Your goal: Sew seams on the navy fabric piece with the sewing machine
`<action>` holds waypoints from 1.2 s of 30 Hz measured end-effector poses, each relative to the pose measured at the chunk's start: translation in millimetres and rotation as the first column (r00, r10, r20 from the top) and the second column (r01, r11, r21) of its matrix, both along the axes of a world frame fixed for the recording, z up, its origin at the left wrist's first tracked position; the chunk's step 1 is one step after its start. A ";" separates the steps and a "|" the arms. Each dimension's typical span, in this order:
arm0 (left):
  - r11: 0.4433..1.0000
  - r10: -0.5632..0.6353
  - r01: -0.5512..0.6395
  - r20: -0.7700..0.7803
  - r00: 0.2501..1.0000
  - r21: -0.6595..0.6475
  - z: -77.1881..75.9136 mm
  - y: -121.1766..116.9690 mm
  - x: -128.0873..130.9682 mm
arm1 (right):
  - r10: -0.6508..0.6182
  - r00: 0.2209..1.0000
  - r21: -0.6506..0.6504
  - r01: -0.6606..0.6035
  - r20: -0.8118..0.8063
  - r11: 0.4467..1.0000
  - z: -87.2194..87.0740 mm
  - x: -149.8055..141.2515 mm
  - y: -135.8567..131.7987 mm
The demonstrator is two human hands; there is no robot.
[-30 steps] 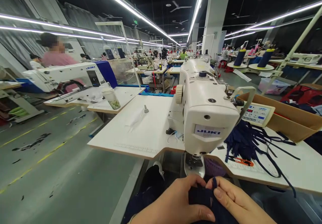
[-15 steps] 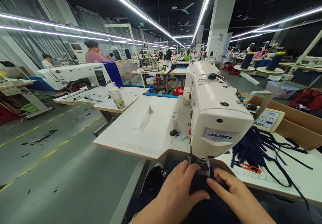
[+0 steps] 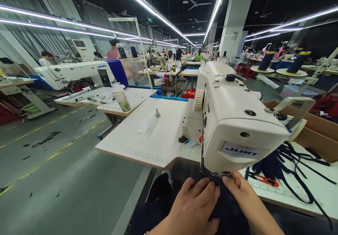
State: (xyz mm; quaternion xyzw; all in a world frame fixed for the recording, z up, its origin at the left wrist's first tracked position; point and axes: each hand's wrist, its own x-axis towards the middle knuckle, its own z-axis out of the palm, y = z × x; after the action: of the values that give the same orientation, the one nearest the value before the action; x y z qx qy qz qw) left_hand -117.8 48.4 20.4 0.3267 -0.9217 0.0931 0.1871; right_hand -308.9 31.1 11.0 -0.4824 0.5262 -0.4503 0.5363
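While your left hand [image 3: 195, 204] lies over the dark fabric [image 3: 231, 215] — fingers clamped or not, I can't tell — your right hand [image 3: 244, 192] pinches it alongside, likely steadying it at the sewing machine [image 3: 237, 129] just beyond.

Left fingers [image 3: 206, 193] and right fingers [image 3: 232, 185] on dark cloth [image 3: 229, 214] beneath sewing machine [image 3: 232, 104]

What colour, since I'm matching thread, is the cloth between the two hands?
The cloth is dark navy, best seen in the head view.

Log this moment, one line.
left hand: on navy cloth; right hand: on cloth; cloth: at machine; navy strips: on table
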 end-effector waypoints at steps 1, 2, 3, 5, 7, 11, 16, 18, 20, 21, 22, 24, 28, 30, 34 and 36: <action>0.999 0.032 -0.033 -0.008 0.999 -0.030 -5.0 0.6 -2.8 | 0.003 0.999 -0.023 -0.004 -0.040 1.000 -0.8 -1.5 -2.1; 0.996 0.066 -0.067 -0.018 0.998 -0.052 -9.0 1.2 -5.6 | -0.002 0.995 -0.055 -0.004 -0.102 0.998 -2.5 -3.0 -4.4; 0.993 0.096 -0.098 -0.030 0.995 -0.067 -11.6 1.7 -8.3 | -0.016 0.984 -0.084 0.002 -0.176 0.996 -5.0 -4.5 -6.7; 0.986 0.141 -0.144 -0.042 0.989 -0.085 -13.1 2.5 -12.6 | -0.041 0.951 -0.103 0.009 -0.307 0.995 -11.3 -7.2 -11.2; 0.980 0.168 -0.172 -0.046 0.985 -0.101 -11.7 2.7 -15.7 | -0.037 0.925 -0.088 0.004 -0.379 0.996 -16.9 -9.3 -15.1; 0.972 0.204 -0.208 -0.048 0.978 -0.110 -10.0 2.0 -20.5 | -0.061 0.907 -0.129 0.007 -0.417 0.992 -15.0 -11.0 -20.4; 0.961 0.242 -0.247 -0.051 0.969 -0.121 -11.9 1.9 -25.8 | -0.084 0.878 -0.170 0.003 -0.471 0.985 1.4 -9.6 -23.2; 0.955 0.258 -0.264 -0.059 0.964 -0.135 -11.9 1.9 -27.2 | -0.069 0.873 -0.164 -0.013 -0.482 0.986 4.1 -9.6 -24.0; 0.952 0.259 -0.265 -0.060 0.964 -0.155 -11.9 1.8 -28.1 | -0.070 0.870 -0.155 -0.008 -0.488 0.988 3.6 -10.2 -24.9; 0.950 0.259 -0.266 -0.060 0.964 -0.165 -12.1 1.8 -28.4 | -0.073 0.869 -0.157 -0.006 -0.490 0.988 2.4 -10.6 -25.4; 0.948 0.259 -0.266 -0.058 0.964 -0.175 -12.5 1.8 -28.7 | -0.072 0.868 -0.164 -0.011 -0.491 0.986 0.7 -11.0 -25.9; 0.943 0.266 -0.271 -0.053 0.962 -0.194 -14.2 1.8 -29.8 | -0.069 0.868 -0.179 -0.023 -0.492 0.984 -3.4 -11.8 -26.7; 0.931 0.288 -0.295 -0.064 0.955 -0.213 -20.4 1.3 -33.9 | -0.056 0.851 -0.150 -0.027 -0.522 0.988 -9.8 -13.2 -27.4; 0.927 0.297 -0.309 -0.087 0.951 -0.213 -24.1 1.1 -36.3 | -0.055 0.843 -0.143 -0.027 -0.535 0.989 -9.8 -13.4 -27.0; 0.931 0.300 -0.305 -0.057 0.952 -0.198 -28.5 1.6 -39.4 | -0.071 0.874 -0.181 -0.020 -0.480 0.983 -4.5 -12.1 -26.3; 0.931 0.301 -0.304 -0.044 0.952 -0.202 -28.6 1.8 -39.7 | -0.057 0.883 -0.178 -0.031 -0.466 0.984 -2.6 -11.6 -26.6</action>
State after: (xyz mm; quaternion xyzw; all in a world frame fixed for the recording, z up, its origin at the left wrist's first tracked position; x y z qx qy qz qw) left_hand -157.5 50.2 -8.2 0.4441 -0.8445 0.2141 0.2091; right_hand -320.5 4.5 8.4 -0.6197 0.6008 -0.3694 0.3443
